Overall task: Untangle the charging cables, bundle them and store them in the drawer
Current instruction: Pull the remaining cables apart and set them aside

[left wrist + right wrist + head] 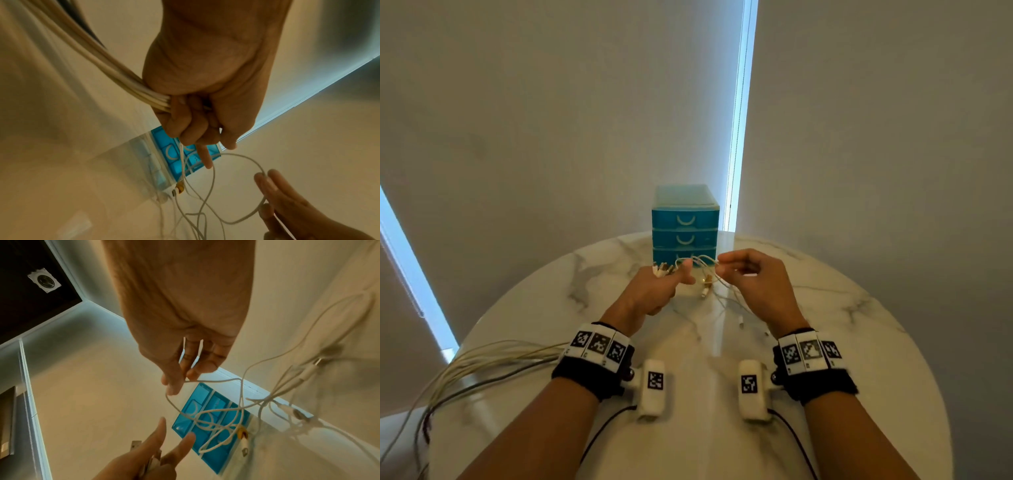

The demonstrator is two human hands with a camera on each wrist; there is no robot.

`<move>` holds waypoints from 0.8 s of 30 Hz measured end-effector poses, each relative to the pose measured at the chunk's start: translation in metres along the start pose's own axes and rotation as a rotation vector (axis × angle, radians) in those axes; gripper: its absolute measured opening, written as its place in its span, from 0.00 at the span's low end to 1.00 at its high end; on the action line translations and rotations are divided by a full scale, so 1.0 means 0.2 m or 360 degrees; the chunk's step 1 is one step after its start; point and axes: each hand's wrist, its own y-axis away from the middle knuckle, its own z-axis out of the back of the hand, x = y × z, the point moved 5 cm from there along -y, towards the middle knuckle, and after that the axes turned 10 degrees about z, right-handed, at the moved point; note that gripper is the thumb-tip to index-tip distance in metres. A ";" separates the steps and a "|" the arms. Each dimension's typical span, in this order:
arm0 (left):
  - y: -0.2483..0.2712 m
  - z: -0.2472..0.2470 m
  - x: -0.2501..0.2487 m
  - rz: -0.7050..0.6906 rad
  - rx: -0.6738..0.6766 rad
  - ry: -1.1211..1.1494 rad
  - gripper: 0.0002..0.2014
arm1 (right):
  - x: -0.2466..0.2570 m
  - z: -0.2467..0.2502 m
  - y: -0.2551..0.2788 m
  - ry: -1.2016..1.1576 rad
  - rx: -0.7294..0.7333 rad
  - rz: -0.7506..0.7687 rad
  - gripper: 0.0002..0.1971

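From up top, the person's left hand (654,291) is clenched around a fat bunch of cream cables (493,359) that trails back past the wrist and off the near-left edge of the round marble table (859,325), with a few plug ends (662,269) poking out past the knuckles. The right hand (753,284) sits just to the side of it, pinching one thin white cable (705,262) between thumb and fingertips, so a loop runs between the two hands. More thin cable (726,301) lies loose on the table under and between them. Just beyond both hands stands a little blue three-drawer unit (685,226), all drawers closed. Left wrist cam: the left hand (205,81) is wrapped tight on the thick bundle (92,61), index finger sticking out, thin strands dropping from the fist toward a yellow-tipped plug (180,189) on the table; the right hand's fingers (273,183) hold the loop (242,158) off to the side. Right wrist cam: the right hand (185,321) is nipping the thin white cable (216,380) at its fingertips, a tangle (265,400) hangs past it in front of the drawers (209,423), and the left hand (148,456) is below, index finger and thumb pointing out.
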 end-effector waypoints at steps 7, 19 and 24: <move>0.03 0.08 -0.03 -0.0152 -0.0084 0.0439 0.17 | 0.05 -0.09 0.05 -0.0241 0.0188 -0.0053 0.13; 0.06 0.13 -0.05 -0.0198 -0.0136 0.0737 0.11 | -0.14 -0.13 0.10 0.0091 0.0423 -0.0501 0.09; 0.06 0.13 -0.08 -0.0214 -0.0079 0.0747 0.11 | -0.17 -0.12 0.10 0.0068 0.0378 -0.0519 0.08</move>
